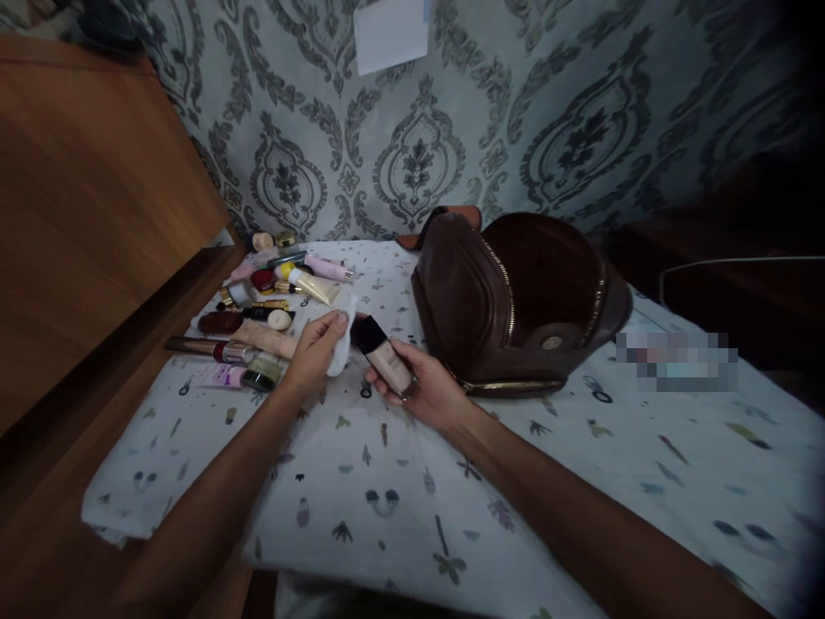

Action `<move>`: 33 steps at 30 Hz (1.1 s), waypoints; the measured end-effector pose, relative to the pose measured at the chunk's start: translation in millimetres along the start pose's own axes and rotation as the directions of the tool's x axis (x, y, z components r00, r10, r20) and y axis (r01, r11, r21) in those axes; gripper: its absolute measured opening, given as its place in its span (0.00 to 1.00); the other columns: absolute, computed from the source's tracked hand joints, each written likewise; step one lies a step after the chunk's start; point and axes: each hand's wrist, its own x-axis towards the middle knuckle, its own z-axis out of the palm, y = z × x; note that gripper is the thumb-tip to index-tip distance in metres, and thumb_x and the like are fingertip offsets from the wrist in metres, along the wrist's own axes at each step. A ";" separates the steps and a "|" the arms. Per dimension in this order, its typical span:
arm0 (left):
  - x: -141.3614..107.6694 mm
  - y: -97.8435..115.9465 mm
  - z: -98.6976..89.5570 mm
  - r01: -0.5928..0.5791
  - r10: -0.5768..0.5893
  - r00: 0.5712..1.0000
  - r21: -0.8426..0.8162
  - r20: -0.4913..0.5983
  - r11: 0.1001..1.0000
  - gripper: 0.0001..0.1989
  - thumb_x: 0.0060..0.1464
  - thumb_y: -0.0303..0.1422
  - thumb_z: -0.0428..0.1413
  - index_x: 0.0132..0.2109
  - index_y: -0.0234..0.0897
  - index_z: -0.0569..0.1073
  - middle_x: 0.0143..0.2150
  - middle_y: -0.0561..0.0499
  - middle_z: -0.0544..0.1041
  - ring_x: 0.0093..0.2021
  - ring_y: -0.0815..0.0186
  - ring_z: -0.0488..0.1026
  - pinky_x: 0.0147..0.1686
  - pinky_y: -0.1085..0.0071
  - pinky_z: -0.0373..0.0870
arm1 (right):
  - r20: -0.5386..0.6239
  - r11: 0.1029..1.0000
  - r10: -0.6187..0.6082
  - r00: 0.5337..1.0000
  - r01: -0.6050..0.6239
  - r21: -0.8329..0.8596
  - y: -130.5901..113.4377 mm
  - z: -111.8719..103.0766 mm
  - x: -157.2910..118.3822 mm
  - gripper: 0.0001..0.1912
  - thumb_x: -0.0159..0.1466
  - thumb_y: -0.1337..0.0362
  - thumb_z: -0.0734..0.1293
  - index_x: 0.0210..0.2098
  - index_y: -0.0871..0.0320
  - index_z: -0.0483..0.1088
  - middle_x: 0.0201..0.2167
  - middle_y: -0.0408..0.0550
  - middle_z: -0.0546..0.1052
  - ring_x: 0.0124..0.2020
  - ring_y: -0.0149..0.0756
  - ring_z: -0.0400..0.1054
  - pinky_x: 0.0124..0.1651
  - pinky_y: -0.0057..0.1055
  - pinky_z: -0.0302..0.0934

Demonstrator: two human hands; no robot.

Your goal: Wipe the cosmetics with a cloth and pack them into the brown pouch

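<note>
My right hand [429, 385] is closed around a foundation bottle [390, 365], a beige bottle with a black cap, tilted with its cap up and to the left. Just left of the cap, my left hand [317, 346] pinches a white wipe [341, 348] that hangs from its fingers. The wipe and the bottle look slightly apart. Behind and left of my left hand lie several cosmetics, among them a pale yellow tube [315, 287], a pink tube [328, 267], a beige tube [267, 340] and a dark red oval case [220, 322].
A brown leather bag [457, 301] stands unzipped right of my hands. A patterned white cloth [361, 464] covers the surface. Wooden furniture [96, 163] rises at the left, and a patterned wall [418, 155] closes off the back. At the right runs a white cable [741, 260].
</note>
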 end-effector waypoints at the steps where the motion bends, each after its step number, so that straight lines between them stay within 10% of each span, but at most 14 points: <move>1: 0.4 1.8 -0.2 0.022 -0.022 1.000 -0.031 0.000 0.999 0.24 0.47 0.54 0.63 0.38 0.38 0.81 0.26 0.55 0.73 0.26 0.70 0.65 0.26 0.75 0.60 | 0.002 0.999 -0.027 1.000 0.027 -0.023 0.3 -0.2 0.2 0.15 0.65 0.53 0.64 0.35 0.59 0.71 0.24 0.49 0.77 0.20 0.31 0.67 0.17 0.22 0.55; 9: 2.2 19.7 -13.6 0.112 -0.117 0.982 0.045 0.146 0.993 0.25 0.39 0.54 0.67 0.31 0.35 0.80 0.26 0.52 0.75 0.27 0.68 0.68 0.28 0.72 0.64 | 0.080 0.905 -0.267 0.960 0.279 -0.321 8.2 -8.5 4.4 0.22 0.57 0.49 0.72 0.44 0.57 0.76 0.28 0.43 0.74 0.24 0.28 0.63 0.22 0.23 0.55; 16: 2.7 12.5 -17.4 0.104 -0.116 0.975 0.074 0.191 0.992 0.21 0.45 0.51 0.65 0.34 0.36 0.78 0.29 0.53 0.75 0.29 0.68 0.69 0.31 0.72 0.65 | 0.119 0.507 -0.590 0.799 0.481 -0.716 10.9 -7.1 3.3 0.18 0.59 0.56 0.70 0.47 0.56 0.75 0.43 0.49 0.78 0.43 0.40 0.70 0.49 0.37 0.63; 21: -1.0 14.2 -9.1 -0.004 -0.069 0.961 0.261 0.269 0.965 0.19 0.47 0.43 0.65 0.45 0.39 0.77 0.42 0.50 0.78 0.44 0.60 0.74 0.44 0.68 0.69 | 0.122 0.315 -0.678 0.725 0.437 -0.843 13.3 -9.5 5.7 0.12 0.57 0.60 0.70 0.40 0.56 0.74 0.38 0.48 0.76 0.42 0.42 0.69 0.47 0.37 0.62; 33: -0.2 -1.6 -7.7 -0.038 -0.005 0.980 0.211 0.197 0.977 0.21 0.61 0.47 0.53 0.48 0.36 0.77 0.44 0.46 0.81 0.48 0.58 0.75 0.51 0.66 0.68 | 0.142 0.271 -0.660 0.738 0.410 -0.871 16.1 -15.3 7.7 0.22 0.58 0.60 0.72 0.52 0.55 0.73 0.43 0.51 0.75 0.45 0.44 0.70 0.49 0.41 0.64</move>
